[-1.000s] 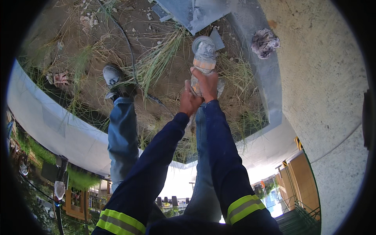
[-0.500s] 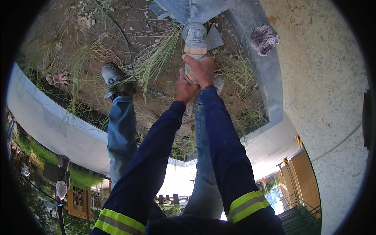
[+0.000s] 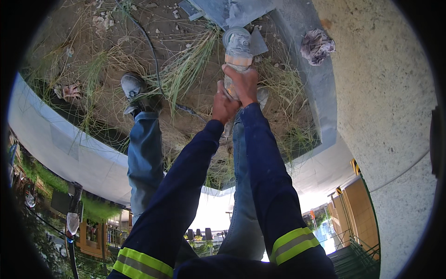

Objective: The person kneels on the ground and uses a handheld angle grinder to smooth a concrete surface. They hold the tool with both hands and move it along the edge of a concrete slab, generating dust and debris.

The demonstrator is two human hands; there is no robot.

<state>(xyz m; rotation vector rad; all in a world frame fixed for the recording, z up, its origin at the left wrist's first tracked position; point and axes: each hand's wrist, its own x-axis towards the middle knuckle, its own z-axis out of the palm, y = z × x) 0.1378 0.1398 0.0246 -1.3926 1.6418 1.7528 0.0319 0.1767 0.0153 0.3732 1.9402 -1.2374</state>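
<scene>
My left fingers and right fingers wrap tightly round the dusty grinder; I should brace both wrists, disc steady, cable clear.

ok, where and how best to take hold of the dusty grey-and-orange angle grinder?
Likely by the long body of the dusty grey-and-orange angle grinder, behind its orange band, coming from the wearer's side: the body runs back toward the wearer, with the round grey disc at the far end.
</scene>
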